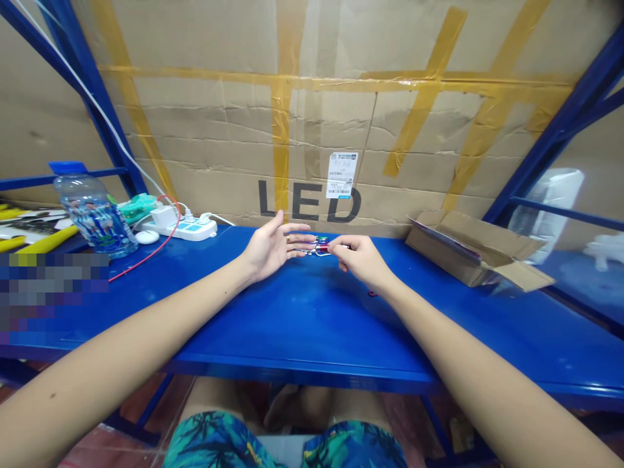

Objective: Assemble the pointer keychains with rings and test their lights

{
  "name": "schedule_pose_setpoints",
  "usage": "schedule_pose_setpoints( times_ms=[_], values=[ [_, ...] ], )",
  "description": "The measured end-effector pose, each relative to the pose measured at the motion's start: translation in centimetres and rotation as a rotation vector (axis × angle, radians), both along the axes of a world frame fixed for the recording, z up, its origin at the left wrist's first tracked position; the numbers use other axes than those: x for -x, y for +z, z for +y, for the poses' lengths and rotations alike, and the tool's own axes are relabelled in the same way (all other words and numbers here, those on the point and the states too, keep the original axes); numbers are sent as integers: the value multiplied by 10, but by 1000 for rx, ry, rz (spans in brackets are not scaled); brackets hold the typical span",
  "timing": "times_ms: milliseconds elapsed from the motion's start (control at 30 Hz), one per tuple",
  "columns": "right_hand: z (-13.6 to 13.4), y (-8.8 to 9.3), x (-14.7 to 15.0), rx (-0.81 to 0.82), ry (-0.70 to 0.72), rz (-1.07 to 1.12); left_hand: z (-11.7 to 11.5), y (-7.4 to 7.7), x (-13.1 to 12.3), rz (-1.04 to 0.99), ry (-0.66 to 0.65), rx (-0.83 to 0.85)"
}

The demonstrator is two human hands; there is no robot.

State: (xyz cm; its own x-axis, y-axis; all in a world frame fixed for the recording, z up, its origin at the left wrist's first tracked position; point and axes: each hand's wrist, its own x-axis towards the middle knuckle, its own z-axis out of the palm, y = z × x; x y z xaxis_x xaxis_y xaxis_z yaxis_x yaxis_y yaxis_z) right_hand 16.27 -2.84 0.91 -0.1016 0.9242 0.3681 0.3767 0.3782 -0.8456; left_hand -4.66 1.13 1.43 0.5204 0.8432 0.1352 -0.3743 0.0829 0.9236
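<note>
Above the back middle of the blue table, my left hand is open, palm turned inward and fingers stretched to the right. My right hand faces it, thumb and fingers pinched on a small shiny red metal clip that looks like a carabiner. The left fingertips reach close to this clip; whether they touch it I cannot tell. Just beyond it is a small green-blue shiny piece, partly hidden by the hands. A small dark red piece lies on the table below my right wrist.
At the right stands an open cardboard box. On the left are a water bottle, a white power strip, a red cable and yellow-handled tools. A large taped carton marked LED closes off the back.
</note>
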Motion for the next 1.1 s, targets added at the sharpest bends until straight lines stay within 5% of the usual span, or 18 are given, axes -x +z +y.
schedule_pose_setpoints(
  times_ms=[933,1100],
  values=[
    [-4,-2,2,-29,59,9,0,0,2,-34,-30,60],
    [14,4,-3,-6,32,-50,17,5,2,-7,18,25]
  ],
)
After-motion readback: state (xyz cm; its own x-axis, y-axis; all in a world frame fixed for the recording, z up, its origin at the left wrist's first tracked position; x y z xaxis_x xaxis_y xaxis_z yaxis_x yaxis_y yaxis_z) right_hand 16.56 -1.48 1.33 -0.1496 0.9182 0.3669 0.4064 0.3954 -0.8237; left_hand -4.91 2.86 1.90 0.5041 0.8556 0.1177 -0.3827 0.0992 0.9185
